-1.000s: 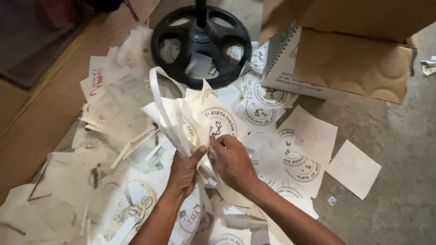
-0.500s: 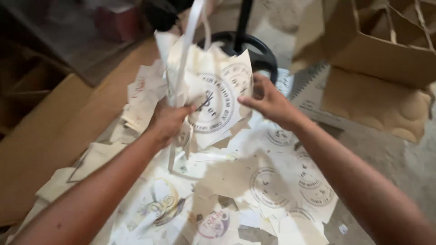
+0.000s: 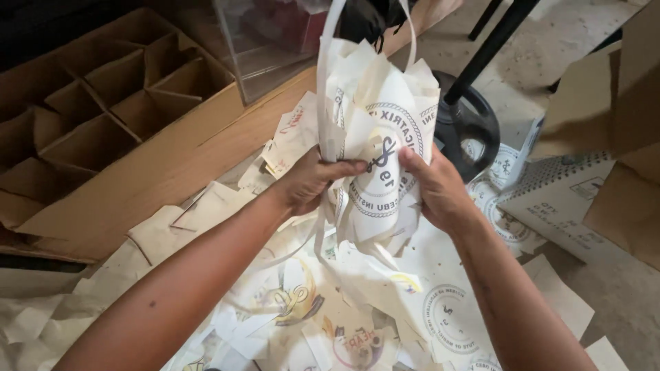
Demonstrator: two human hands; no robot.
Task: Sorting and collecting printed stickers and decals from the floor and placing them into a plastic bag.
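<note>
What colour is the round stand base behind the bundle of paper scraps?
Black round stand base, seen in the head view.

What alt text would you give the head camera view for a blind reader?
Two bare hands, left hand and right hand, hold up a bundle of white printed paper cutouts above more cutouts scattered on the floor, with a divided cardboard box at left.

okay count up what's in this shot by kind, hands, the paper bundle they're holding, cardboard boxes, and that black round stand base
Hands: 2, left hand and right hand
Paper bundle: 1
Cardboard boxes: 2, divided box and open box
Black round base: 1
Total: 6
</note>
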